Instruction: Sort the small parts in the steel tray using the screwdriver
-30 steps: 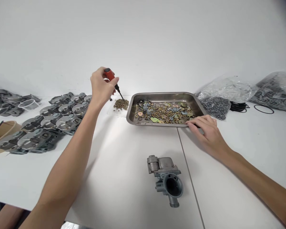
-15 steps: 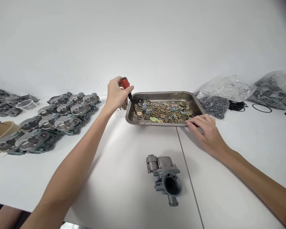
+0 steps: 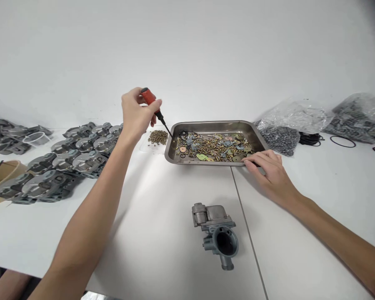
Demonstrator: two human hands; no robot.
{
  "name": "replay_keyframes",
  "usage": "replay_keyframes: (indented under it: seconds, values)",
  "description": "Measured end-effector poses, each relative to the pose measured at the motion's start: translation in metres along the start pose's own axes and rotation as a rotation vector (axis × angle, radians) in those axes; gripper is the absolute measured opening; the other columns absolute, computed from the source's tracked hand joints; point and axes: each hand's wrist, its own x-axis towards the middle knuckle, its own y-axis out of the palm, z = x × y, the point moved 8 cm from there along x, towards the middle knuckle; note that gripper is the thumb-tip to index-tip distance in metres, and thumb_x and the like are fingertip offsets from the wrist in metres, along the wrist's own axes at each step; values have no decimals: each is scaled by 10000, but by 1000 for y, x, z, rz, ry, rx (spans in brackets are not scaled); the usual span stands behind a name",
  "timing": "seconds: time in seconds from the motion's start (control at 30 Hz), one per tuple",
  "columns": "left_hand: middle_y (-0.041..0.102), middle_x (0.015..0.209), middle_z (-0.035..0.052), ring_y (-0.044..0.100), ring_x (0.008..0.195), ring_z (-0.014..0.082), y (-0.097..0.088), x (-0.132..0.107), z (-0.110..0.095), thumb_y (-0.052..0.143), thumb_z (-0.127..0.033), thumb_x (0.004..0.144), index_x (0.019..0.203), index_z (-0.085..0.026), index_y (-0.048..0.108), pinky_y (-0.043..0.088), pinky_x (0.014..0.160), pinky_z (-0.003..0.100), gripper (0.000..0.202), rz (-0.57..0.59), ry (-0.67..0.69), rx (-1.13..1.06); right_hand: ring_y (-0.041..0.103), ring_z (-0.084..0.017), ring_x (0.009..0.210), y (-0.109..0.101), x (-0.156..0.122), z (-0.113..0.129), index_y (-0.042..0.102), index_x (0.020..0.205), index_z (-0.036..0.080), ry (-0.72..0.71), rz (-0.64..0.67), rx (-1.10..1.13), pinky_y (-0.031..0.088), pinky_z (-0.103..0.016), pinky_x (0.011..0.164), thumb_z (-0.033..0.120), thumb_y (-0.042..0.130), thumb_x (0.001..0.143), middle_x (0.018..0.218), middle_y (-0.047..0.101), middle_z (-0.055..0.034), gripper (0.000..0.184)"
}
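Note:
My left hand (image 3: 137,110) is closed round the red and black handle of a screwdriver (image 3: 149,98). Its dark shaft slants down to the right, and the tip is by the left rim of a metal tray (image 3: 203,163). Brass screws, washers and small plates (image 3: 217,148) lie loose inside that tray. At the tray's near right corner, the fingers of my right hand (image 3: 267,166) are closed on the rim. In front of the tray a single grey carburetor (image 3: 218,233) rests on the white table.
Rows of carburetors (image 3: 78,152) stand at the left, beside a tan tub (image 3: 15,166) with a red-handled tool. A heap of small brass parts (image 3: 158,137) lies left of the tray. Plastic bags of dark parts (image 3: 279,133) and black rubber rings (image 3: 311,138) are at the right.
My left hand has moved left and slightly up with the screwdriver, drawing its tip from inside the tray to the left rim. The brass heap is more exposed. My right hand has stayed put.

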Motion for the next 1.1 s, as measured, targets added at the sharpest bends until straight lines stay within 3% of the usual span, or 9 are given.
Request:
replay_keyframes:
  seconds: [0.1,0.2,0.33,0.6,0.8,1.1]
  values:
    - [551,802,17,474,552,71,-20,5,3,647,-366,798,817,-187,482,407,437,270,245,-132,40,9,538,-281,928,0,0,-1,620,902,254,-3,0,5,367,-479,844,397,419,981,920,700,-45,258]
    - [568,835,18,496,575,73,-28,7,21,651,-381,799,874,-190,493,421,462,258,259,-218,8,65,539,-298,921,0,0,-1,617,907,268,-13,-8,10,369,-492,832,405,421,978,924,702,-42,250]
    - [604,832,26,552,651,103,-18,9,40,667,-327,763,835,-195,511,464,535,240,217,-180,14,169,539,-318,922,0,0,-2,613,895,267,-25,-19,7,363,-509,820,424,422,976,920,704,-42,261]
    - [591,790,28,558,632,125,-16,9,46,649,-242,739,806,-195,514,506,580,278,157,-139,-2,180,542,-317,924,0,0,-4,617,895,262,-12,-6,12,363,-522,839,418,427,970,926,702,-47,257]
    - [651,897,49,582,581,117,-24,8,26,637,-284,755,867,-199,537,476,493,259,173,-149,-13,149,546,-291,904,0,1,-1,631,878,242,-1,-22,3,358,-467,795,404,418,974,892,699,-56,283]
    - [623,763,7,592,509,91,-46,-16,-35,603,-241,739,855,-162,569,506,528,224,144,-76,-6,122,514,-240,895,0,-1,-5,649,843,210,38,-97,71,321,-408,808,373,402,1001,858,689,-40,336]
